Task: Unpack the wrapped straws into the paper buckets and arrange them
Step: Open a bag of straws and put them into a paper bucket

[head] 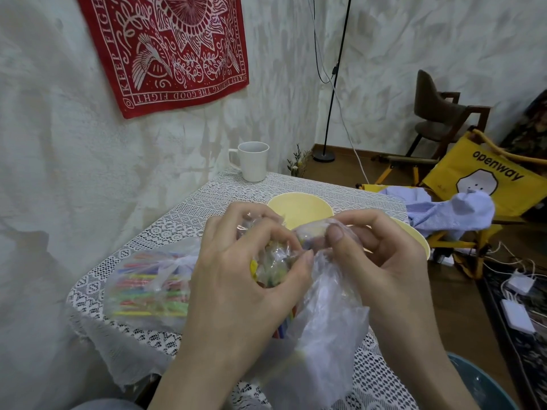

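Straws [268,272] in mixed colours sit bunched inside a clear plastic bag [322,318], held up over the near part of the table [213,196]. Both hands work at the bag's top. The left hand [236,279] curls round the bundle, fingers bent over the plastic and thumb pressing in from the near side. The right hand [384,261] pinches a fold of the same plastic between thumb and fingers, just beside the left; the two hands almost touch. The loose lower part of the bag hangs down between the wrists, and a few straw ends show through it.

Left of the hands, a second bag of straws [148,288] lies flat on the table, its straws running roughly side to side. Beyond the hands stands a pale yellow bucket [299,207], partly hidden by the fingers, and the rim of another bucket [414,236] shows behind the right hand, toward the table's right edge. A white mug [253,161] stands at the table's far corner, by the wall.

A red printed cloth [165,48] hangs on the wall above the table. Right of the table, on the floor, stands a yellow folding chair [485,173] with a light blue cloth [450,210] draped over it.
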